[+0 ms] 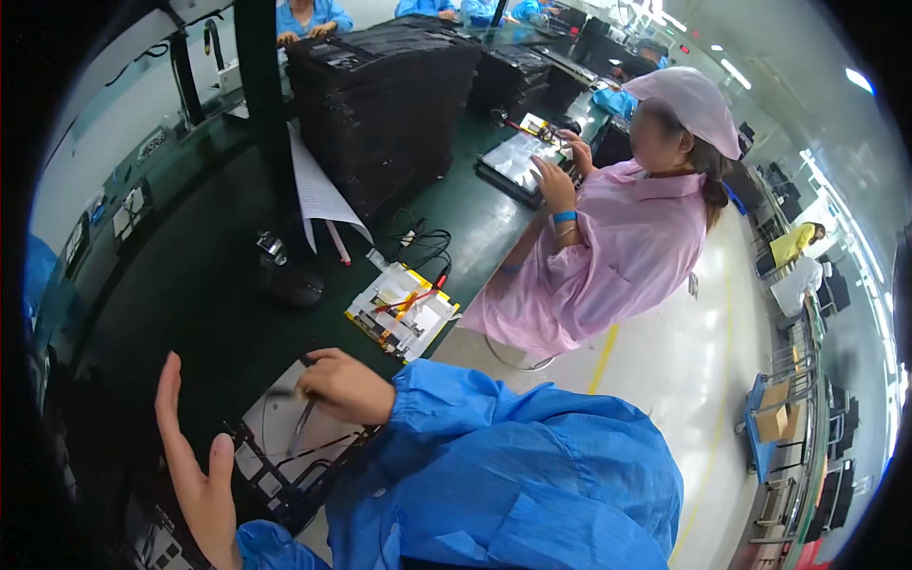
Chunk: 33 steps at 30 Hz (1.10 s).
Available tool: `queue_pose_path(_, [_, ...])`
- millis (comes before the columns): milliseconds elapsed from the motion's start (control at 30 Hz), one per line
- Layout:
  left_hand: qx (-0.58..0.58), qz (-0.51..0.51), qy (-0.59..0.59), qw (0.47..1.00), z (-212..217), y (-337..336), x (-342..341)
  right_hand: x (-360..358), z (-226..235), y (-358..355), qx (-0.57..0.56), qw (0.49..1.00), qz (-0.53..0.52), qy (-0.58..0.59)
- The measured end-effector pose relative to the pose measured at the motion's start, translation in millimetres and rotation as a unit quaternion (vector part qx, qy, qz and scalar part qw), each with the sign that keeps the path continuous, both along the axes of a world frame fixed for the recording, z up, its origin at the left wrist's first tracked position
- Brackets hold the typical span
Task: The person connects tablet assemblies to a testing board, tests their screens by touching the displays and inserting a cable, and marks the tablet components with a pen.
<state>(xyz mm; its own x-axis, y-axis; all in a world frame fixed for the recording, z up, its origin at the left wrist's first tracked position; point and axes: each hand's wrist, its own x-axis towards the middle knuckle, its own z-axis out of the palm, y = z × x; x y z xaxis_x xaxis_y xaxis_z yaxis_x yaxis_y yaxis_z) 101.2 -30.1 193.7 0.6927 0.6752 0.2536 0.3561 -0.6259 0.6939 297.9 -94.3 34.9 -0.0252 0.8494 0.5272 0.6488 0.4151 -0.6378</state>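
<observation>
The left hand (195, 465) steadies the near open device frame (285, 446) with flat, spread fingers (bracing it, I judge), while the right hand (344, 385) pinches a thin tool (302, 427) over it.

White paper sheet (318, 190) hangs against the black tray stack (380, 100) on the table (190, 275). Brown cardboard boxes (774, 410) sit on a blue cart (760, 446) far right. Pale labels (128, 214) dot the table's left edge, too small to read.
</observation>
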Motion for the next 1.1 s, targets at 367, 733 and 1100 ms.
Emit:
queue_pose_path(367, [-0.092, 0.172, 0.122, 0.973, -116.5, 25.0, -84.8, 9.4, -11.8, -25.1, -0.113, 0.981, -0.138, 0.077])
queue_pose_path(733, [-0.19, 0.206, 0.005, 0.96, -185.0, 32.6, -96.8, 4.9, -7.3, -13.9, -0.15, 0.965, -0.182, 0.114])
queue_pose_path(1100, [-0.335, 0.241, -0.131, 0.902, -141.5, 22.7, -86.9, 14.5, -4.8, -12.9, -0.173, 0.962, -0.12, 0.173])
